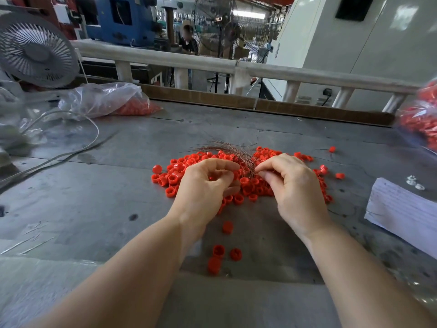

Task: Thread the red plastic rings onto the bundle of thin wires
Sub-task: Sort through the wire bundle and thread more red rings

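A heap of small red plastic rings (179, 171) lies spread on the grey table (82, 190). Over the heap arches a bundle of thin coppery wires (227, 147), fanning out to the left. My right hand (293, 192) pinches the bundle's near end between thumb and fingertips. My left hand (205, 188) hovers over the heap just left of that end, fingers curled, index tip close to the wires; a red ring seems to sit inside its curled fingers. Several loose rings (218, 250) lie nearer to me.
A clear bag of red rings (132, 105) lies at the back left beside a grey fan (35, 50). Another bag of rings (423, 119) is at the right edge. A stack of white paper (402, 209) sits at the right. A cable (71, 150) crosses the left.
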Demonstrator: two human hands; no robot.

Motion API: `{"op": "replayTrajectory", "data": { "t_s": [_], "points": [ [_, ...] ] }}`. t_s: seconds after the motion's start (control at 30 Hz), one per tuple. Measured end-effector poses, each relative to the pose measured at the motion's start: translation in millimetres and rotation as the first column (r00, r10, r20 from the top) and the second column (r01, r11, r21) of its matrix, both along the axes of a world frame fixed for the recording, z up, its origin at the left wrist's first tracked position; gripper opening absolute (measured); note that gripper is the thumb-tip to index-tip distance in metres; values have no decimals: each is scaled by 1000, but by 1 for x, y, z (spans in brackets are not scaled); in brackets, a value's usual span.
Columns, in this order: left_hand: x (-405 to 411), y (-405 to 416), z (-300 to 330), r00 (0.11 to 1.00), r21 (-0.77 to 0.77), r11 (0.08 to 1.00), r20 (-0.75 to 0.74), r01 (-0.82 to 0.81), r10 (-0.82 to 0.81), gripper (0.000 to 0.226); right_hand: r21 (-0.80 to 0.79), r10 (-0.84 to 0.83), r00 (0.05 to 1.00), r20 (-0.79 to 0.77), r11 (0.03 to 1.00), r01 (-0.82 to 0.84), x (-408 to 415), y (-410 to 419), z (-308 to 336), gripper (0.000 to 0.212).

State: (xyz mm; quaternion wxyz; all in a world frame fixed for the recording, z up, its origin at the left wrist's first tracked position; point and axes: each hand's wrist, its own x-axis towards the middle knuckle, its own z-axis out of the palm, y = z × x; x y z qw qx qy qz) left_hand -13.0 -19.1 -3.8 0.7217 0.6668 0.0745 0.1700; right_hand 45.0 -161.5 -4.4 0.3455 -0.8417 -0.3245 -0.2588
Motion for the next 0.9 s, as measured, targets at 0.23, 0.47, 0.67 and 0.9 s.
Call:
{"op": "replayTrajectory", "data": {
  "t_s": [0.23, 0.47, 0.67, 0.9],
  "points": [
    [-4, -4, 0, 992, 72, 990, 35, 118, -120, 27, 190, 53, 997, -59, 981, -41, -8, 1, 7, 8],
    [-4, -6, 1, 987, 127, 980, 17, 156, -160, 24, 178, 214, 971, -106, 965, -193, -15, 6, 11, 10],
    [-6, -7, 2, 975, 72, 974, 45, 213, -217, 15, 187, 235, 966, -108, 959, -212, -17, 7, 13, 12],
    [-5, -7, 7, 971, -237, 941, 51, 241, -235, 20, 536, 333, 926, -176, 822, -194, -14, 7, 15, 23]
  ]
}}
